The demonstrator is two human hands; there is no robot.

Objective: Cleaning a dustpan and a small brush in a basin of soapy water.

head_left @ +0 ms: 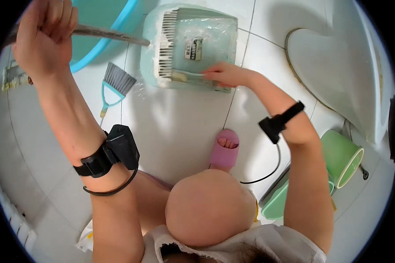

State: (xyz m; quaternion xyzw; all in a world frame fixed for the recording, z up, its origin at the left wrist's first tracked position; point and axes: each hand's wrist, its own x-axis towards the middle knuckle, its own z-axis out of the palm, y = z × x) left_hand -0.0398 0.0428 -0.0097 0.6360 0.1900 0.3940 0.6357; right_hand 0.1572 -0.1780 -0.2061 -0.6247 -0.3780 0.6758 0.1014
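My left hand (48,41) is wrapped round the long metal handle (107,34) of a dustpan at the upper left. The pale green, see-through dustpan (213,33) lies on the floor tiles with its row of comb teeth (166,44) on the left side. Wet shine and a printed label (193,49) show on its inside. Over its near edge, my right hand (226,74) is closed on a thin, pale-handled small brush (186,74). The brush's head reaches toward the teeth; whether it touches them I cannot tell.
A blue basin (92,55) stands at the upper left, with a grey-bristled broom (118,81) below it. The white toilet (333,65) is at the right. A green bucket (340,153) and a green tub (276,201) sit at the lower right. My pink slipper (225,149) is in the middle.
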